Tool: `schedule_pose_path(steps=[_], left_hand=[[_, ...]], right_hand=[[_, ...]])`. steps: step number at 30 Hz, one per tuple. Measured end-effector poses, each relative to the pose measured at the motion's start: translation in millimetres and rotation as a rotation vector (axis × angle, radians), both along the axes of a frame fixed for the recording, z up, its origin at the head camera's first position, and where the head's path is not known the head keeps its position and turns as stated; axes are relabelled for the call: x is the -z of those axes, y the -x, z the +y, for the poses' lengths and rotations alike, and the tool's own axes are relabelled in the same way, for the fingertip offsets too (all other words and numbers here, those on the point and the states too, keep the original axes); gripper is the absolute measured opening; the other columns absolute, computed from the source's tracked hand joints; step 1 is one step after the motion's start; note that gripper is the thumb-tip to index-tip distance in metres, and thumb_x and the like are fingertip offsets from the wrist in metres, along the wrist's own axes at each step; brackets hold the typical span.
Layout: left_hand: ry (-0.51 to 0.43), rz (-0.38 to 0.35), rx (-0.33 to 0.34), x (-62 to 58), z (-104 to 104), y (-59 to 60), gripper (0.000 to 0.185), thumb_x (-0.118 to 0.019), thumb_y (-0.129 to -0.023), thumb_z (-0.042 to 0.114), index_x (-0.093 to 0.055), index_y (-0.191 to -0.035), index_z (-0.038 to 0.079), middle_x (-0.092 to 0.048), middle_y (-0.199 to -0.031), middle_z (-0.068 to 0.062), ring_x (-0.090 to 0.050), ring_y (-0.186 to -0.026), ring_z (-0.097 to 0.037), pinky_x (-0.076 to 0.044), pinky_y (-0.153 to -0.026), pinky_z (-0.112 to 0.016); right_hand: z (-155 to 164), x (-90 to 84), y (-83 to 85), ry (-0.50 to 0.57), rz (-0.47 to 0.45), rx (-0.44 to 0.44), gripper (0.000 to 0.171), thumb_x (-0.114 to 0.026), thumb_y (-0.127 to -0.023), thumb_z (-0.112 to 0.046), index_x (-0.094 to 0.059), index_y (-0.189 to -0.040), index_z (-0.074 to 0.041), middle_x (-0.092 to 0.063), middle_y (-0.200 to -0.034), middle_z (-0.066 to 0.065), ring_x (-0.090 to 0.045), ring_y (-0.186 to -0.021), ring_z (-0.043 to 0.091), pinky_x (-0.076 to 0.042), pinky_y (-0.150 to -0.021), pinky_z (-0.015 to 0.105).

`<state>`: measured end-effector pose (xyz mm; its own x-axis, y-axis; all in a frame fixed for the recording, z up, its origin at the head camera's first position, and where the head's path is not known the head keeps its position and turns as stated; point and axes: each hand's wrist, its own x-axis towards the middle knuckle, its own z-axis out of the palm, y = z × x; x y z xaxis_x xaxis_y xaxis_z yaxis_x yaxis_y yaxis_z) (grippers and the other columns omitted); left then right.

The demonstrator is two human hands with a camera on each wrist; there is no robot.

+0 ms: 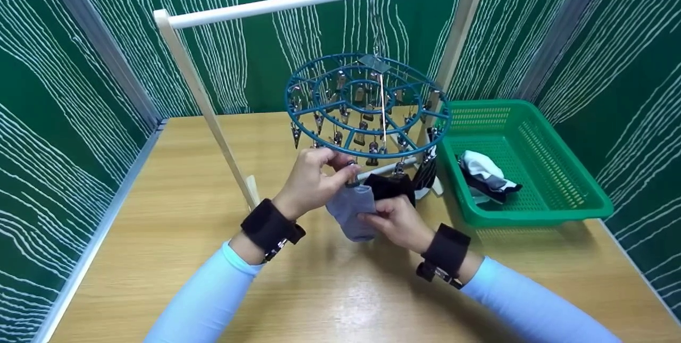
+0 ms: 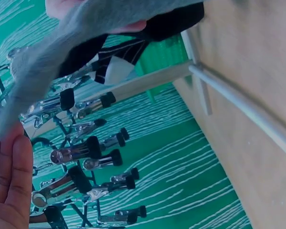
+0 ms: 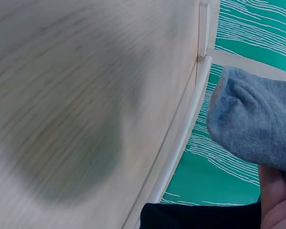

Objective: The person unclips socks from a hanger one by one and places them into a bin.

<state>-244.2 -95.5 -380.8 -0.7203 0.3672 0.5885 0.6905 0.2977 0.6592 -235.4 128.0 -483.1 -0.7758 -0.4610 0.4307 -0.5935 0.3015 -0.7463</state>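
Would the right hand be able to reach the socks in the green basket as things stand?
Probably yes: the basket is open-topped beside the right hand, the socks uncovered, but it now holds the grey sock.

A green basket (image 1: pixel 553 194) holding folded socks (image 1: pixel 487 175) sits on the wooden counter (image 1: pixel 159 226), beside the wooden rack (image 1: pixel 213 114).

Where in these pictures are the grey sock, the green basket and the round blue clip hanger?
grey sock (image 1: pixel 352 212): head view, middle of its fabric.
green basket (image 1: pixel 537 215): head view, near front rim.
round blue clip hanger (image 1: pixel 420 141): head view, outer ring on the right side.
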Motion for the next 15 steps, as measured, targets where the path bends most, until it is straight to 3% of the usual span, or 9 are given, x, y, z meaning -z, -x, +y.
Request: schedule_pose_path(steps=[3, 10, 15], left_hand=[[-0.002, -0.005, 0.001, -0.9, 0, 0.4, 0.012, -0.079, -0.098, 0.006, -0.078, -0.094, -0.005, -0.082, -0.087, -0.015, -0.078, -0.077, -0.028, -0.058, -0.073, -0.026], [0.01, -0.03, -0.011, -3.8, -1, 0.1, 0.013, -0.081, -0.098, 0.009, -0.08, -0.097, -0.004, -0.082, -0.088, -0.015, -0.078, -0.079, -0.028, -0.057, -0.071, -0.022], [0.012, -0.029, -0.025, -2.9, -1, 0.5, 0.014, -0.084, -0.095, 0.01, -0.08, -0.098, -0.004, -0.082, -0.091, -0.015, -0.077, -0.082, -0.028, -0.063, -0.074, -0.029]], right_hand=[[2, 0.8, 0.1, 0.0, 0.011, -0.013, 0.005, -0.081, -0.093, 0.003, -0.084, -0.089, 0.002, -0.082, -0.086, 0.015, -0.068, -0.072, 0.002, -0.056, -0.064, 0.016], [9, 1.5, -1.9, -0.026, 0.046, -0.007, 0.008, -0.081, -0.091, 0.006, -0.086, -0.094, 0.0, -0.083, -0.096, 0.017, -0.082, -0.086, 0.024, -0.064, -0.076, 0.025], [16, 1.8, -3.3, -0.03, 0.074, -0.031, 0.01, -0.079, -0.091, 0.007, -0.086, -0.095, 0.001, -0.084, -0.096, 0.016, -0.078, -0.086, 0.012, -0.062, -0.073, 0.02]])
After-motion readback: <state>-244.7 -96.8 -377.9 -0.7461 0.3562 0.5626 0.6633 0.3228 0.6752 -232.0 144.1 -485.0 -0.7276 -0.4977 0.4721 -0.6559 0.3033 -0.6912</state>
